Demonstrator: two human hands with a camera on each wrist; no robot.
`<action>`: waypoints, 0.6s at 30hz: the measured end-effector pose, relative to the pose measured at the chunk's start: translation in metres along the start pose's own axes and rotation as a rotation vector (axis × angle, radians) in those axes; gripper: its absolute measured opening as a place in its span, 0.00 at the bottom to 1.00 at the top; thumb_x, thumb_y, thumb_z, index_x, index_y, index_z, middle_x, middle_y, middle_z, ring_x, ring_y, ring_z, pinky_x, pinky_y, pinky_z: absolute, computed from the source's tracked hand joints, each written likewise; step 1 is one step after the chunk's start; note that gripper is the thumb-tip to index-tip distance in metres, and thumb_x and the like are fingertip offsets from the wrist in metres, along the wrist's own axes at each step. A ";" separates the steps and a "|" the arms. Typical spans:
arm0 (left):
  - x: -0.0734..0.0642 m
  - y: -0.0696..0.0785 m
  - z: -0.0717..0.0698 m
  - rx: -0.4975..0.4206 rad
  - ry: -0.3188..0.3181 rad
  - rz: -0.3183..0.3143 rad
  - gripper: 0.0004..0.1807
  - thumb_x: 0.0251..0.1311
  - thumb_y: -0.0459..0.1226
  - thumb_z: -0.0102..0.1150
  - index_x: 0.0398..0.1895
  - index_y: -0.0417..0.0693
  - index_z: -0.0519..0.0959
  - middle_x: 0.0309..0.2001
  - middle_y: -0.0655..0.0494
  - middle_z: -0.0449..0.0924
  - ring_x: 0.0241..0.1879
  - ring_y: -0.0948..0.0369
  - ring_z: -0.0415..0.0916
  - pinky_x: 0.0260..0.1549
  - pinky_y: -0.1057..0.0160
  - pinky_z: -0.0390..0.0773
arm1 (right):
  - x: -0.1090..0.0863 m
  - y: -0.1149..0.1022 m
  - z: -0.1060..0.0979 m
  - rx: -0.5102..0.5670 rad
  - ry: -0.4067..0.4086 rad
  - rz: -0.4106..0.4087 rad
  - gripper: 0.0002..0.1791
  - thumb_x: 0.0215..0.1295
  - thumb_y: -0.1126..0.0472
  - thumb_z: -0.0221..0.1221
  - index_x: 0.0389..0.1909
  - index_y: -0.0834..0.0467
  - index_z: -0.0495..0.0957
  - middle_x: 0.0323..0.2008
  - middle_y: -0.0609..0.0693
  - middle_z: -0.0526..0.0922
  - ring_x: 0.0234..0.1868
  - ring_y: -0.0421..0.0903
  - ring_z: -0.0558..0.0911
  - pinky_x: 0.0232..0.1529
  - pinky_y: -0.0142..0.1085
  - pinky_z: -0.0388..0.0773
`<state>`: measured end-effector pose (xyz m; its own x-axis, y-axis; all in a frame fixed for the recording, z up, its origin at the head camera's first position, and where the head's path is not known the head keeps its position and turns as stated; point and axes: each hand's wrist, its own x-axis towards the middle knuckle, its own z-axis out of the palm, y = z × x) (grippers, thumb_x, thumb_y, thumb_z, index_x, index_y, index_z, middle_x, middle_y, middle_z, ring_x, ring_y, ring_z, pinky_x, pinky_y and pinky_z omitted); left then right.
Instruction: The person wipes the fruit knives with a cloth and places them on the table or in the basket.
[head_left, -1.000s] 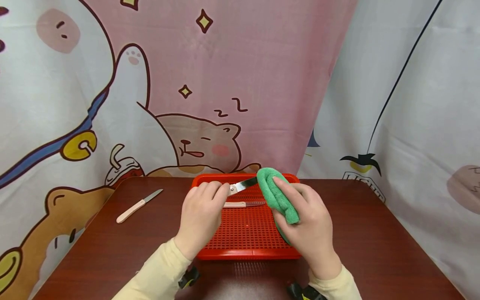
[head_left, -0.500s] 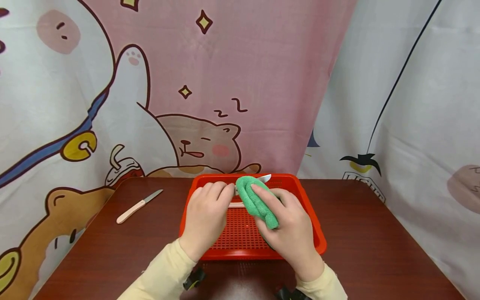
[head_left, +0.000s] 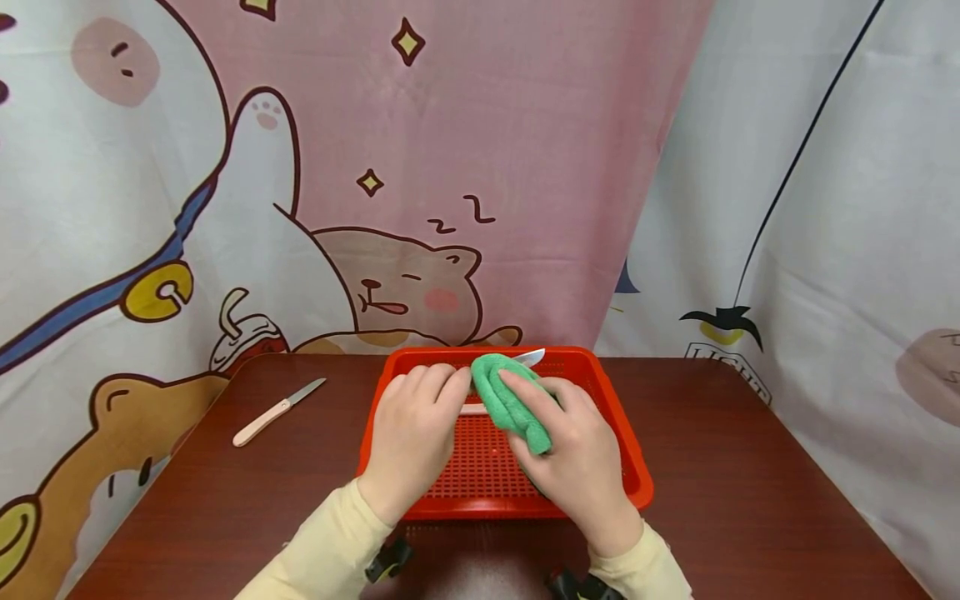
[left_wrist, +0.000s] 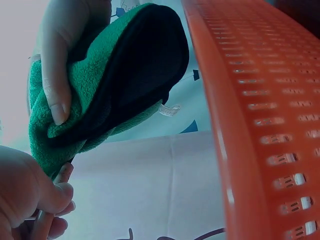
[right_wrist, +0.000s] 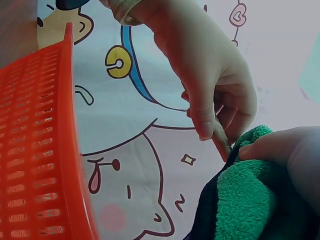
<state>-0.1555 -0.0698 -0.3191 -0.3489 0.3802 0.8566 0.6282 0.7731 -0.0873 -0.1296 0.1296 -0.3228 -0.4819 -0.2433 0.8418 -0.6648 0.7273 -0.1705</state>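
The left hand (head_left: 412,433) is closing its curled fingers and thumb round the handle of a knife (head_left: 532,358), which is running away from that hand toward the upper right. Just beside it, the right hand (head_left: 581,454) is gripping a folded green cloth (head_left: 513,404), thumb and fingers pinching the folds. The cloth is wrapping the knife's middle, so the handle is entering it near the left hand and the bright blade tip is emerging past its far edge. In the left wrist view, the cloth's dark side is showing.

Beneath both hands a red perforated basket (head_left: 633,467) is resting on the table; the hands and the knife are hovering above it. Inside the basket, between the hands, a pale handle (head_left: 473,409) is lying crosswise, its right end hidden behind the cloth.

Farther out, to the left of the basket and well apart from the left hand, another knife (head_left: 262,423) is lying on the brown table (head_left: 750,467), its blade pointing toward the far edge. Behind the table, a printed curtain (head_left: 555,167) is hanging.
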 end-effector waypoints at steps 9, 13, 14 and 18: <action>0.000 -0.001 -0.003 -0.011 0.020 0.005 0.13 0.56 0.24 0.63 0.44 0.42 0.79 0.37 0.51 0.79 0.28 0.53 0.74 0.20 0.61 0.66 | -0.001 0.007 -0.004 -0.022 0.004 0.025 0.36 0.45 0.65 0.71 0.61 0.44 0.78 0.44 0.54 0.80 0.41 0.52 0.80 0.33 0.45 0.80; 0.000 -0.002 -0.004 -0.017 0.024 0.006 0.14 0.55 0.22 0.59 0.44 0.42 0.79 0.38 0.51 0.79 0.29 0.53 0.75 0.21 0.60 0.67 | -0.001 0.011 -0.008 -0.023 0.004 0.047 0.37 0.45 0.66 0.70 0.61 0.44 0.79 0.44 0.54 0.80 0.41 0.52 0.80 0.34 0.46 0.79; 0.000 -0.002 -0.004 -0.020 0.024 0.005 0.15 0.55 0.22 0.59 0.44 0.43 0.79 0.38 0.51 0.79 0.30 0.53 0.75 0.21 0.60 0.67 | -0.001 0.012 -0.009 -0.026 0.004 0.053 0.37 0.45 0.66 0.70 0.61 0.44 0.78 0.44 0.54 0.80 0.42 0.52 0.79 0.34 0.46 0.79; -0.001 -0.003 -0.006 -0.034 0.029 0.002 0.15 0.54 0.22 0.61 0.44 0.43 0.79 0.38 0.51 0.79 0.30 0.53 0.75 0.21 0.60 0.67 | -0.001 0.016 -0.013 -0.045 0.014 0.066 0.37 0.44 0.66 0.71 0.61 0.44 0.79 0.43 0.54 0.80 0.41 0.52 0.79 0.32 0.46 0.78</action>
<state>-0.1534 -0.0756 -0.3167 -0.3274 0.3668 0.8708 0.6523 0.7545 -0.0725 -0.1322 0.1500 -0.3199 -0.5152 -0.1852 0.8369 -0.6057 0.7695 -0.2026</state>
